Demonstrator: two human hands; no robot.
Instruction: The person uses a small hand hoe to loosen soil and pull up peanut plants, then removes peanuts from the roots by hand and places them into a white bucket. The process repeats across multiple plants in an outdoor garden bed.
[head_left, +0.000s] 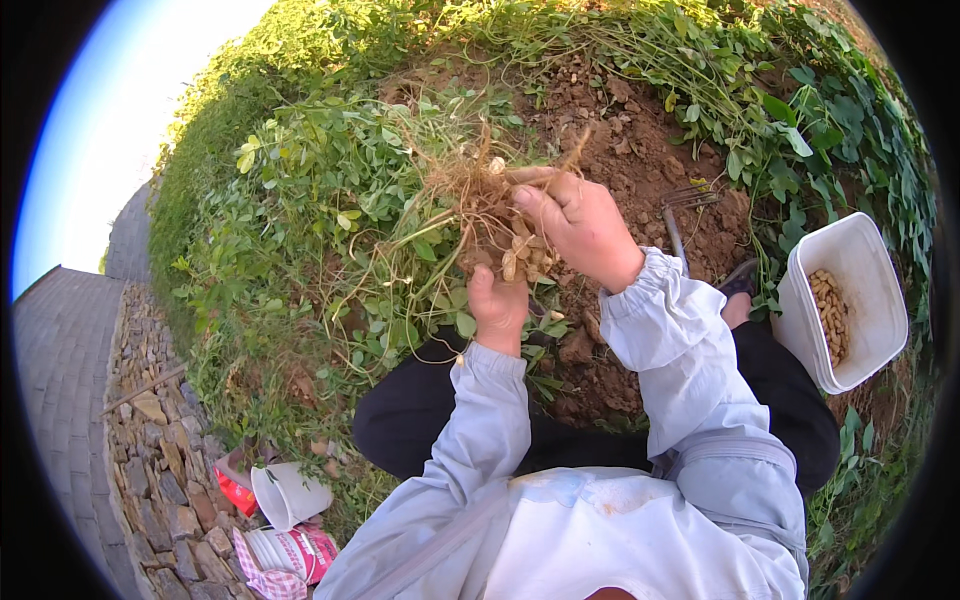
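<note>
An uprooted peanut plant is held up in front of me, its tangled brown roots (466, 187) on top and green stems trailing to the left. My left hand (499, 307) grips it from below, thumb up, beside a clump of soil. Pale peanut pods (526, 256) cluster just above that hand, between it and the right one. With thumb and bent fingers, my right hand (589, 229) grasps the root end from the right; what exactly lies under its fingers is hidden. One lighter pod (496, 165) shows among the roots near its fingertips.
At right a tilted white plastic bucket (885, 300) holds picked peanuts (828, 315). A garden fork (675, 229) lies on loose brown soil (637, 142) near my foot. Green plants (300, 195) spread leftward. Lower left are a white bucket (300, 495), a pink-labelled pail (289, 551) and a stone edging (169, 480).
</note>
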